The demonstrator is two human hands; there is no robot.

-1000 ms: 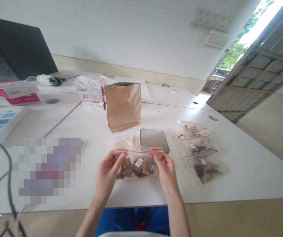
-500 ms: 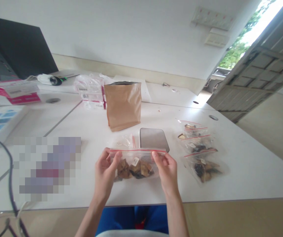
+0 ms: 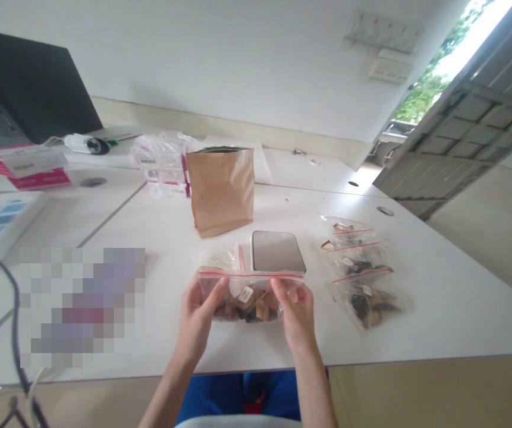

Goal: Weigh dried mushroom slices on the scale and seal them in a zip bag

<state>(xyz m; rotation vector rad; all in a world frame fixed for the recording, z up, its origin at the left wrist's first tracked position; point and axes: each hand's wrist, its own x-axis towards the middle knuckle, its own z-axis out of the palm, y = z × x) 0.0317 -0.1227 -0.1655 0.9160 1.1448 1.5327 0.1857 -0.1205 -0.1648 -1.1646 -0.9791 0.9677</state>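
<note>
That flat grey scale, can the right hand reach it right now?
Probably yes. The right hand is close to the flat grey scale, just beyond the top of the zip bag it is pinching. Nothing else stands between them, though it would likely need to let go of the bag first.

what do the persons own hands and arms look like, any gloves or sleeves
The left hand and right hand are bare, with no gloves, rings or watch visible. The left forearm and right forearm show no sleeves. Below them is blue clothing with a small red patch.
</note>
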